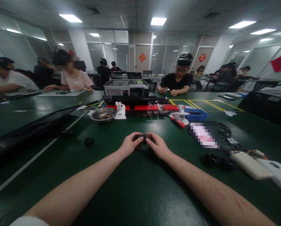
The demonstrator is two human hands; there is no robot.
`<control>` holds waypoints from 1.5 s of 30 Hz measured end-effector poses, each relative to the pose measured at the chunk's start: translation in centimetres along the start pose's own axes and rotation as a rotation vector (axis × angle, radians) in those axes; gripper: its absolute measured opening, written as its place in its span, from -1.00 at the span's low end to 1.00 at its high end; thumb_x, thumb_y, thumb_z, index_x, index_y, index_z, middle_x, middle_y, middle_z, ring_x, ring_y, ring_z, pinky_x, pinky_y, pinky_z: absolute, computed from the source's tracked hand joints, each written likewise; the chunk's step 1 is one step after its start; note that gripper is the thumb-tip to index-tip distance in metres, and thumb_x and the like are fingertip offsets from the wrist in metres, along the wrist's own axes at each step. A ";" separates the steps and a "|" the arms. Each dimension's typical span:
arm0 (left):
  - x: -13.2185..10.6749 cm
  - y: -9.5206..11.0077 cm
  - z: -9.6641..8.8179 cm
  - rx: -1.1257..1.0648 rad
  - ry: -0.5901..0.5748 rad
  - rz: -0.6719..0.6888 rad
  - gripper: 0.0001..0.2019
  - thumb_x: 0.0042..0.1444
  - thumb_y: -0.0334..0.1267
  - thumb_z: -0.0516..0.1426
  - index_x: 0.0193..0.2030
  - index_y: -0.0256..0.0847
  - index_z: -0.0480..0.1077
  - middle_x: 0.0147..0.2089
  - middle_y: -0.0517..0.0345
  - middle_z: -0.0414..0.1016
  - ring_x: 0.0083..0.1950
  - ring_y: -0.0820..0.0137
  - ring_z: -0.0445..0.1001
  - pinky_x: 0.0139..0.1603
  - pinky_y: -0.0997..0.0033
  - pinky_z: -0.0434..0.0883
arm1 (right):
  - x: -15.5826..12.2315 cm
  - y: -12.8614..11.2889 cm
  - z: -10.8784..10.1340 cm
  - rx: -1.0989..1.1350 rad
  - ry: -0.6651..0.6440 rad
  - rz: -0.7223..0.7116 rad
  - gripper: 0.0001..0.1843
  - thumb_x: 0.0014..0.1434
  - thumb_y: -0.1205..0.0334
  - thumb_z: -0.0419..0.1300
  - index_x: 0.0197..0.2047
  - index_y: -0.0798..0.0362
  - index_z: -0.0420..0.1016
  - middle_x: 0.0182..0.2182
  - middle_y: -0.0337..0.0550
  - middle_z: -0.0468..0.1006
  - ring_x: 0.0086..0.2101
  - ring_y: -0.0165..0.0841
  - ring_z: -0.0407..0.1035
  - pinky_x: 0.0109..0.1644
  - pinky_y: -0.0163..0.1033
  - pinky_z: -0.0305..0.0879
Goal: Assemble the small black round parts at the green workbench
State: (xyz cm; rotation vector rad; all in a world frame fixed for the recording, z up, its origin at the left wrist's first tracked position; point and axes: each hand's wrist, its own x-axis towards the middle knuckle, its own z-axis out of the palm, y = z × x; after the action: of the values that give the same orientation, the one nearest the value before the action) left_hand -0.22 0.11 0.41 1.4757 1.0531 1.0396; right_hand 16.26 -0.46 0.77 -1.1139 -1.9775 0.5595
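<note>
Over the green table, my left hand [130, 145] and my right hand [158, 145] meet, both closed on one small black part [144, 139]. Fingers and thumbs cover much of it, so its exact kind cannot be made out. A black round part [89, 142] lies on the table to the left of my hands. Two more dark ring-shaped parts, a first ring [211, 159] and a second ring [228, 164], rest to the right beyond my right forearm.
Ahead stand a metal bowl [96, 116] of small pieces, a white stand [120, 111], an open computer case [126, 88] and a blue tray [198, 115]. A red screwdriver [177, 121] lies nearby. Right are cables and a white power bank [251, 164]. Several people sit farther back.
</note>
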 end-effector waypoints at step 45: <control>0.3 -0.4 0.1 -0.120 -0.019 -0.053 -0.63 -0.10 -0.09 0.08 -0.18 -0.27 0.25 -0.32 0.10 0.37 -0.52 0.47 0.40 -0.50 0.42 0.38 | -0.2 -0.4 0.0 -0.093 -0.014 -0.034 -0.71 0.01 0.12 0.09 -0.20 0.09 0.31 -0.35 -0.13 0.40 -0.31 -0.36 0.25 -0.22 -0.26 0.15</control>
State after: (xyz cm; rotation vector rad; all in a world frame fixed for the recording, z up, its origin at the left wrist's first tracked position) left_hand -0.05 0.45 0.03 1.3522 0.9944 1.0317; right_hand 16.13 -0.80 0.97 -1.1336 -2.0490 0.4628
